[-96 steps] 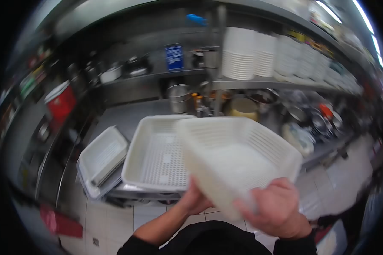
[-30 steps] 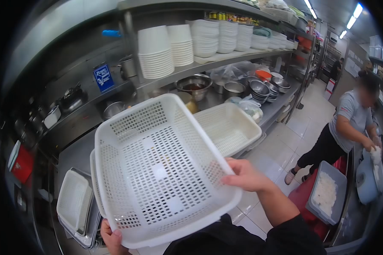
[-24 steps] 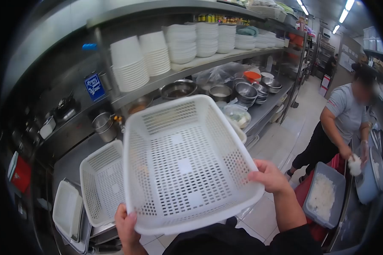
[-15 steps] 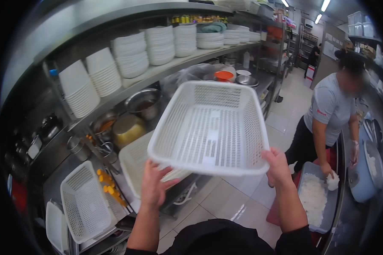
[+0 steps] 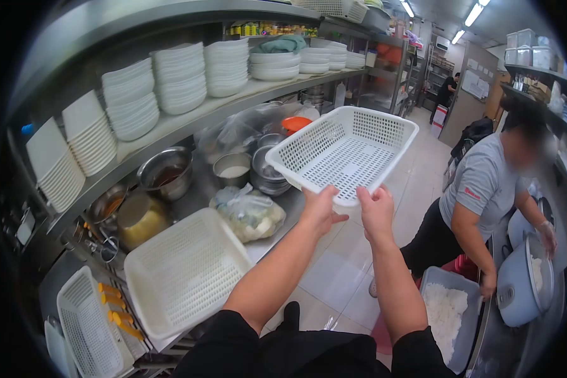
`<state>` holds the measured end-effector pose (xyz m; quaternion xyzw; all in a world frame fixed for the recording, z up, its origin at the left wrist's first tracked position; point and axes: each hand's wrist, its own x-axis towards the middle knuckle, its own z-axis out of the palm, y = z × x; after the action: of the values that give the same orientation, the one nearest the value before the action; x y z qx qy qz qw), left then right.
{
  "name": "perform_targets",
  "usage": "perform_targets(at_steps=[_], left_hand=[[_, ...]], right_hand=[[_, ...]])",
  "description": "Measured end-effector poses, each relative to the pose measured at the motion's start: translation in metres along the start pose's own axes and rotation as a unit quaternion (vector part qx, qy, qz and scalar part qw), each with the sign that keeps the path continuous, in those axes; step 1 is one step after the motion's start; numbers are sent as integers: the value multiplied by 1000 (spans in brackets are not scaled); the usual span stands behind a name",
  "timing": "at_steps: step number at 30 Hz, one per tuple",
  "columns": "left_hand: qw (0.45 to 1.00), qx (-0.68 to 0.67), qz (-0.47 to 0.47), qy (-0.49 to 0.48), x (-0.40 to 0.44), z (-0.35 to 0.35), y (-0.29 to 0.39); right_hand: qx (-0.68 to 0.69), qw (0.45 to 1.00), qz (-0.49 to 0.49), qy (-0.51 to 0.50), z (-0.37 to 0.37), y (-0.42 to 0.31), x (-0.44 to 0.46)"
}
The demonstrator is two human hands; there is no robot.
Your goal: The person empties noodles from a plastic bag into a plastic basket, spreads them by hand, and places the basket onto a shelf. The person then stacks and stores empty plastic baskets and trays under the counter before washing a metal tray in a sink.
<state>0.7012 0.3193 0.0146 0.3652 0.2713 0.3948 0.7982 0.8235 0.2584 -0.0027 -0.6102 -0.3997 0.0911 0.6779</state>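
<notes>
A white perforated plastic basket (image 5: 353, 154) is held out in front of me, its open top tilted toward me. Near the middle of its near edge, my left hand (image 5: 321, 209) grips the rim, thumb on top. My right hand (image 5: 376, 211) pinches the same edge a little further right, with its fingers curled under. Below and to the left, a larger cream basket (image 5: 186, 271) lies on the steel counter. Beside it are a bag of cut vegetables (image 5: 249, 214) and a steel pot with white contents (image 5: 232, 170).
Stacked white bowls (image 5: 181, 79) line the shelf above. A narrow white basket (image 5: 91, 321) and orange-handled tools (image 5: 116, 305) are at lower left. On the right, a person (image 5: 479, 189) in grey stands by a rice tub (image 5: 447, 309) and a rice cooker (image 5: 526, 283).
The basket has moved further from me and turned. My hands have come closer together along its near edge. My view has shifted right, and the person's hand no longer holds a lump of rice.
</notes>
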Motion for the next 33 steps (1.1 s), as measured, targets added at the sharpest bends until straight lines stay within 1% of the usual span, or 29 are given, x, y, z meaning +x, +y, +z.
perform_targets(at_steps=[1,3,5,7,9,11,12,13,14,15,17,18,19,20,22,24,26,27,28,30,33], left_hand=[[1000,-19,16,-9,21,3,8],[999,-15,19,-27,63,0,36],[999,-30,10,-43,121,-12,57],[999,-25,17,-15,169,-21,84],[999,-26,7,22,214,-33,110],[998,-21,-6,64,262,-48,132],[996,-13,-9,84,284,-56,138],[998,-6,8,55,297,-63,144],[998,13,14,54,318,-73,149],[996,17,34,77,329,-73,153],[993,39,51,97,366,-86,164],[987,76,72,121,364,-78,174],[984,82,84,131,388,-91,180],[983,86,83,138,399,-95,188],[976,116,89,162,417,-99,193],[961,161,103,199,436,-104,188],[958,178,114,195,467,-121,182],[956,185,124,192,483,-124,180],[945,192,145,222,494,-120,177],[917,209,181,287,510,-115,169],[912,241,146,298,518,-100,171]], right_hand=[[-29,999,-32,12,10,7,18],[-51,996,-67,-8,27,14,52],[-40,995,-62,-69,42,19,81],[-58,993,-62,-84,48,36,100],[-115,986,-72,-101,41,68,111],[-133,974,81,-162,16,108,115],[-149,971,134,-131,2,119,108],[-164,964,186,-99,-14,129,96],[-191,957,206,-77,-34,158,84],[-216,948,226,-56,-57,196,71],[-225,897,376,-61,-105,257,37],[-192,912,361,-18,-127,294,11],[-112,882,457,-39,-155,322,-8],[-88,848,521,23,-161,304,-20],[-84,798,593,71,-192,337,-56],[-69,737,667,90,-216,370,-78],[-45,723,686,62,-251,446,-117],[-84,704,705,23,-266,476,-135],[-124,683,719,-17,-274,501,-129],[-168,682,709,-60,-262,507,-73],[-237,664,698,-124,-246,482,-10]])
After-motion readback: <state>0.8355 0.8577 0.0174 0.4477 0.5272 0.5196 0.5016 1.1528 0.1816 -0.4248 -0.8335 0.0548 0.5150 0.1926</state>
